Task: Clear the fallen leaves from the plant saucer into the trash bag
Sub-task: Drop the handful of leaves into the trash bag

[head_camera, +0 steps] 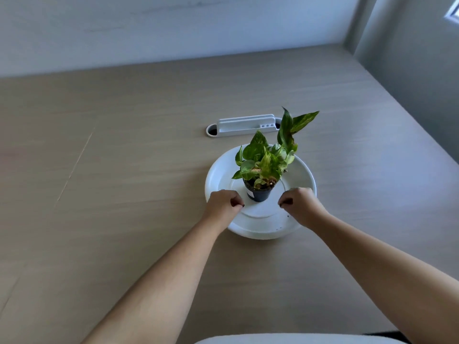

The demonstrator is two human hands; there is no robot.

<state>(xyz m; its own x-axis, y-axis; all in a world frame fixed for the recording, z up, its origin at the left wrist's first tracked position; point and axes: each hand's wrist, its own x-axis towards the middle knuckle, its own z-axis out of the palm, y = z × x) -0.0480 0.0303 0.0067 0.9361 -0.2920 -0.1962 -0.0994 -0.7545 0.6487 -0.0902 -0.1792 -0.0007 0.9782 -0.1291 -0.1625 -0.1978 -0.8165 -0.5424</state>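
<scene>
A white round plant saucer (301, 175) lies on the wooden table. In its middle stands a small black pot (258, 193) holding a green and yellow leafy plant (265, 160). My left hand (223, 203) hovers over the saucer's left side with fingers curled in, holding nothing that I can see. My right hand (299, 202) is over the right side, also curled into a loose fist. A few tiny dark specks (288, 216) lie on the saucer near my right wrist. No fallen leaves or trash bag show.
A white cable-port cover with a slotted stand (244, 125) sits in the table just behind the saucer. The wooden table (124, 157) stretches wide to the left. A grey wall stands at the right and a white edge (273, 338) at the bottom.
</scene>
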